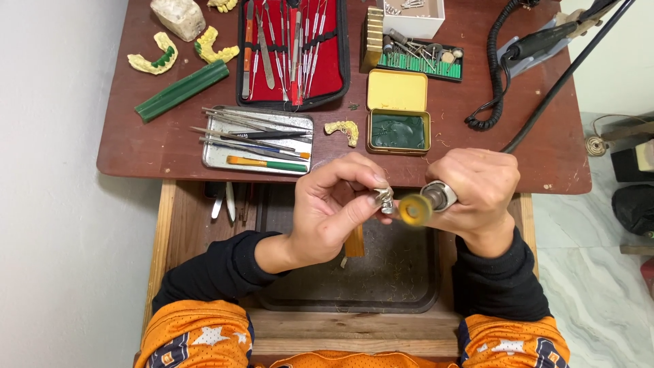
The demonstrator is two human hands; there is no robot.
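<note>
Hands met at the middle of the frame, just over the front edge of the brown desk (pixel 136 153). The left hand (pixel 334 204) was closed, thumb and fingertips pinched together on a small silvery metal piece (pixel 385 199). The right hand (pixel 477 187) was wrapped tight around a rotary handpiece (pixel 439 195), its metal nose pointing left toward the other hand. On that nose sat a yellow polishing wheel (pixel 415 209), blurred, and it lay right against the metal piece, touching or all but touching; which one, the view could not settle.

Below the hands sat a dark tray (pixel 409 286) set in a wooden drawer (pixel 327 327), dusted with fine scraps. Behind the hands on the desk stood an open yellow tin (pixel 398 129) with green wax inside, lid tipped back. Just left of it lay a small yellowish dental cast (pixel 343 129), and left again a flat steel tray (pixel 218 157) loaded with slim hand tools. Further back, a red-lined instrument case (pixel 293 51) lay open, with a green bur rack (pixel 419 63) to its right. A green wax bar (pixel 180 90) lay at a slant on the left, near two more casts. A black coiled cord (pixel 494 75) ran down the right side.
</note>
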